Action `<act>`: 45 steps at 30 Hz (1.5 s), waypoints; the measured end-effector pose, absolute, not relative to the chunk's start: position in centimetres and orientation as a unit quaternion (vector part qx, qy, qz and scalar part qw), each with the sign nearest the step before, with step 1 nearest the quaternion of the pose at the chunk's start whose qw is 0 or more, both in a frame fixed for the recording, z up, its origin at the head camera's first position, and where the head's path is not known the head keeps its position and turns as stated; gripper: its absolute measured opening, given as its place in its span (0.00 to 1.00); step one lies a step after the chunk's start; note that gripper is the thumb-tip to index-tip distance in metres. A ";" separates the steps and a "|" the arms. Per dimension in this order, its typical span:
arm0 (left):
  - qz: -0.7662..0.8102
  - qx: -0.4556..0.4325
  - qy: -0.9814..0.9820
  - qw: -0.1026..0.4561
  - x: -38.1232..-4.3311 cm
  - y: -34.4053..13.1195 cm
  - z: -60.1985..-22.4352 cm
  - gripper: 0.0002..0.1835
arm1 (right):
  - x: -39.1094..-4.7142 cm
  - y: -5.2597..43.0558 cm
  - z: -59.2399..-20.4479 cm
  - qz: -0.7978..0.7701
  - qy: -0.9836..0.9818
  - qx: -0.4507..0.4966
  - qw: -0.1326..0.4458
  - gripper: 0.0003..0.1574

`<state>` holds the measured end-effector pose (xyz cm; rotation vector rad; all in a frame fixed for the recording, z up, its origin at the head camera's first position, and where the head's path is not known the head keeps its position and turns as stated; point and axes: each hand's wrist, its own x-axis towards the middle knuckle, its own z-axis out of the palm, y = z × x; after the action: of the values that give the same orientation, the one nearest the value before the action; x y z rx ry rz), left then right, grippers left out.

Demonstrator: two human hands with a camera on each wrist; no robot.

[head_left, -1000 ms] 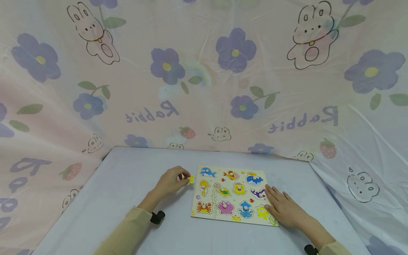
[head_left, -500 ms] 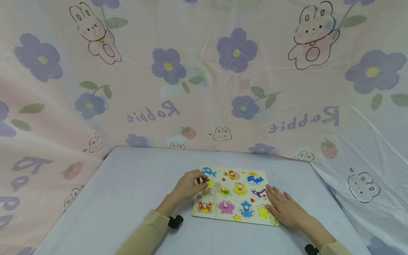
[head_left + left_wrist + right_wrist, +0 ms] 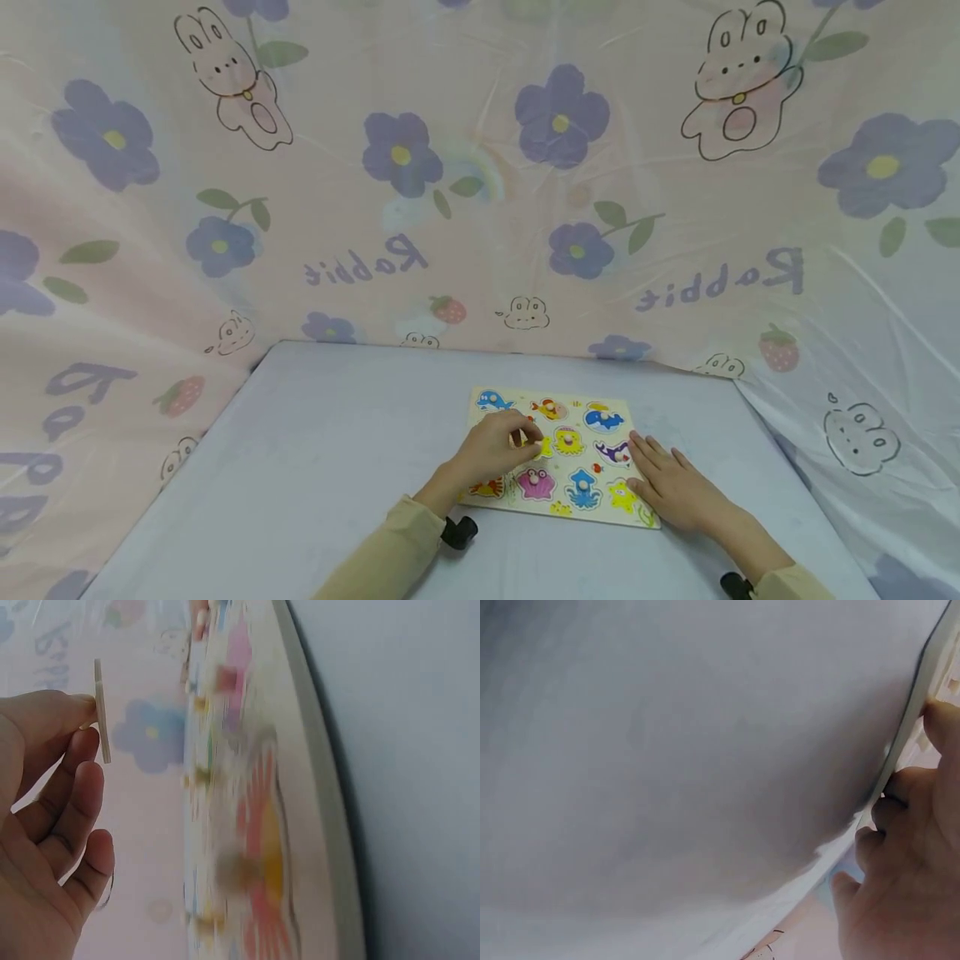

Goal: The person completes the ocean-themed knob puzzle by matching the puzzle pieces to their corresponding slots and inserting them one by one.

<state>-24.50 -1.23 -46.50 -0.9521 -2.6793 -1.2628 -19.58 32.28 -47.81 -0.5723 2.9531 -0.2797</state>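
Note:
A wooden knob puzzle board [image 3: 600, 514] with sea-animal pieces lies on the table in the head view. My left hand [image 3: 495, 450] is above its left half and pinches a small yellow puzzle piece [image 3: 545, 450] between thumb and forefinger. In the left wrist view that thin piece [image 3: 102, 716] shows edge-on, apart from the board. My left hand hides part of the board, including most of the crab piece [image 3: 489, 487]. My right hand [image 3: 671, 486] lies flat at the board's right edge, fingertips touching it, near the yellow starfish shape [image 3: 622, 495].
The board holds several more pieces, among them a pink shell [image 3: 536, 483], a blue squid [image 3: 582, 490] and a yellow octopus [image 3: 568, 442]. White cloth covers the table [image 3: 352, 417]. A patterned curtain [image 3: 480, 250] hangs behind it.
My left hand has moved right with the yellow puzzle piece, from beside the board's left edge to over the board. My right hand has stayed at the board's right edge.

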 end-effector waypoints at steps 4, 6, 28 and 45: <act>-0.398 -0.315 -0.862 0.011 -24.4 0.6 -46.5 0.05 | -19.7 32.4 -47.9 -0.090 0.976 -0.189 0.058 0.45; -0.387 -0.322 -0.864 0.007 -24.4 1.4 -46.4 0.05 | -19.7 32.4 -47.9 -0.091 0.976 -0.187 0.060 0.45; -0.237 -0.406 -0.881 -0.053 -23.2 8.6 -46.6 0.04 | -20.5 33.9 -48.2 -0.081 0.967 -0.240 0.020 0.35; -0.169 -0.406 -0.896 -0.059 -23.8 11.7 -47.4 0.04 | -20.2 33.9 -47.9 -0.094 0.966 -0.242 0.020 0.33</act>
<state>-23.79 11.75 -47.44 -1.3266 -2.9253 -0.5518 -20.21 33.87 -47.86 -0.7509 2.9962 -0.2916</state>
